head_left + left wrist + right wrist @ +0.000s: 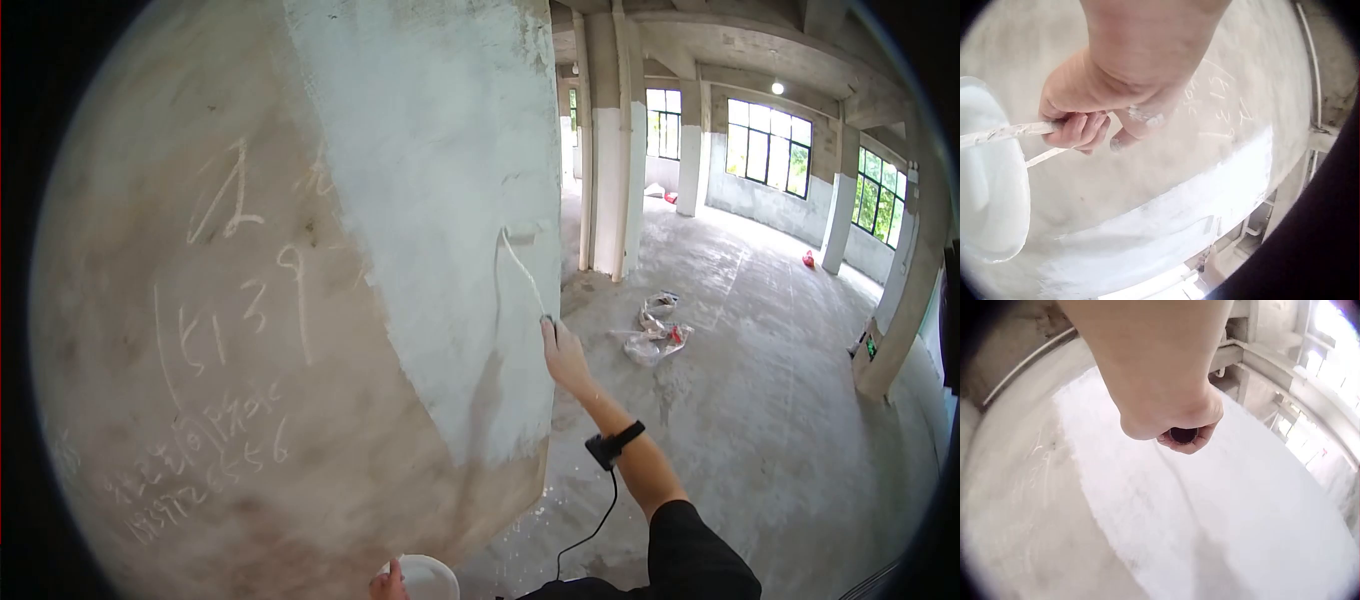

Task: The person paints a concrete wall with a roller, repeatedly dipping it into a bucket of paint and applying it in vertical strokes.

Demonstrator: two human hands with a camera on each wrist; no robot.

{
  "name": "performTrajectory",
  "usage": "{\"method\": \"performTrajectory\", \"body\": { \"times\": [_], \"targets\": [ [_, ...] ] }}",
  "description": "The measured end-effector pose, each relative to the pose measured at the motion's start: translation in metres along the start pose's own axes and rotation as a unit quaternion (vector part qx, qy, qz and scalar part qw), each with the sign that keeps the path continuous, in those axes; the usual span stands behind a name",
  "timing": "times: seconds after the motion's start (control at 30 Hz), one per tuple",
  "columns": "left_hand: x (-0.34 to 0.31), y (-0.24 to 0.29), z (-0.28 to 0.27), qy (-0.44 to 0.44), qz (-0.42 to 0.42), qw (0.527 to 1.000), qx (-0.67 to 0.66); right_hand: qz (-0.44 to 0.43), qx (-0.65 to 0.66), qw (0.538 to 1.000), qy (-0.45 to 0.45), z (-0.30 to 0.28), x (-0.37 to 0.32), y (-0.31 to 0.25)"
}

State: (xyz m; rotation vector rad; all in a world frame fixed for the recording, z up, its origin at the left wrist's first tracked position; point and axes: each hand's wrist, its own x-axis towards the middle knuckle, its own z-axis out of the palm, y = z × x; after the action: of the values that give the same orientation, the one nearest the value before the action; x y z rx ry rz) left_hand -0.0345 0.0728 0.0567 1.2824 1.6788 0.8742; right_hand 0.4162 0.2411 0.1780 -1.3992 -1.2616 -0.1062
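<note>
Step in hand: rolling white paint onto the pillar (200, 380). The roller (522, 234) lies against the white band (440, 180), close to its right edge. I judge the coat partly done, as much bare brown plaster shows on the left and at the bottom.
Right hand (563, 352): raised, with the fingers closed firmly round the roller's handle (1183, 434). In the right wrist view the dark end of it shows out of the fist.
Left hand (1104, 94): held low, with the fingers curled round the thin bail (1010, 131) of the white bucket (985, 187), which hangs near the foot of the pillar.
Next move calls for: even pressure, strokes that overlap the wet edge, and care at the corner of the pillar so that paint does not run.
Surface: rough plaster, with chalk numbers (240, 310) on the unpainted part.
Room: an unfinished concrete hall with a grey dusty floor (780, 400), plastic bags (655, 335) lying on it, and large windows (768, 145) in the far wall.
</note>
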Motion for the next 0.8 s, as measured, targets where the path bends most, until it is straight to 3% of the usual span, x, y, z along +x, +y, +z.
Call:
{"method": "performTrajectory", "body": {
  "times": [0.03, 0.1, 0.17, 0.23, 0.37, 0.4, 0.5, 0.53, 0.57, 0.6, 0.67, 0.7, 0.73, 0.77, 0.8],
  "targets": [
    [0.003, -0.003, 0.003, -0.006, -0.003, 1.000, 0.014, -0.003, 0.002, 1.000, 0.002, -0.001, 0.020, 0.007],
    [0.014, -0.025, 0.010, -0.009, -0.007, 1.000, 0.029, -0.139, -0.049, 0.989, 0.017, 0.000, 0.059, 0.019],
    [0.037, -0.057, 0.025, 0.017, -0.028, 0.999, 0.029, -0.160, -0.057, 0.985, 0.014, 0.001, 0.108, 0.026],
    [0.025, -0.032, 0.034, 0.034, -0.061, 0.998, -0.008, -0.176, -0.093, 0.980, 0.009, -0.008, 0.152, 0.014],
    [0.015, -0.013, 0.049, 0.067, -0.113, 0.986, -0.101, -0.070, -0.039, 0.997, -0.018, -0.051, 0.234, -0.070],
    [0.014, -0.014, 0.049, 0.070, -0.122, 0.985, -0.097, -0.169, -0.082, 0.982, 0.012, -0.040, 0.284, -0.037],
    [0.019, -0.015, 0.055, 0.043, -0.140, 0.989, -0.018, -0.029, 0.072, 0.997, -0.027, -0.071, 0.317, -0.103],
    [0.015, -0.011, 0.061, 0.056, -0.128, 0.985, -0.097, -0.165, -0.016, 0.986, 0.026, -0.067, 0.343, -0.088],
    [0.008, -0.006, 0.065, 0.070, -0.119, 0.975, -0.171, -0.233, -0.244, 0.941, 0.023, -0.068, 0.366, -0.079],
    [0.004, -0.004, 0.068, 0.074, -0.124, 0.972, -0.187, -0.290, -0.454, 0.843, 0.006, -0.071, 0.376, -0.069],
    [-0.004, -0.005, 0.073, 0.095, -0.138, 0.968, -0.186, -0.283, -0.321, 0.903, 0.031, -0.079, 0.354, -0.053],
    [-0.010, -0.006, 0.077, 0.110, -0.139, 0.968, -0.177, -0.267, -0.318, 0.909, -0.003, -0.079, 0.332, -0.047],
    [-0.019, -0.001, 0.077, 0.117, -0.159, 0.963, -0.184, -0.129, -0.130, 0.981, -0.058, -0.085, 0.293, -0.053],
    [-0.024, 0.004, 0.078, 0.125, -0.173, 0.957, -0.196, 0.022, 0.059, 0.993, -0.096, -0.084, 0.270, -0.049],
    [-0.025, 0.004, 0.078, 0.141, -0.180, 0.954, -0.193, 0.038, 0.053, 0.992, -0.112, -0.073, 0.258, -0.022]
  ]
}}
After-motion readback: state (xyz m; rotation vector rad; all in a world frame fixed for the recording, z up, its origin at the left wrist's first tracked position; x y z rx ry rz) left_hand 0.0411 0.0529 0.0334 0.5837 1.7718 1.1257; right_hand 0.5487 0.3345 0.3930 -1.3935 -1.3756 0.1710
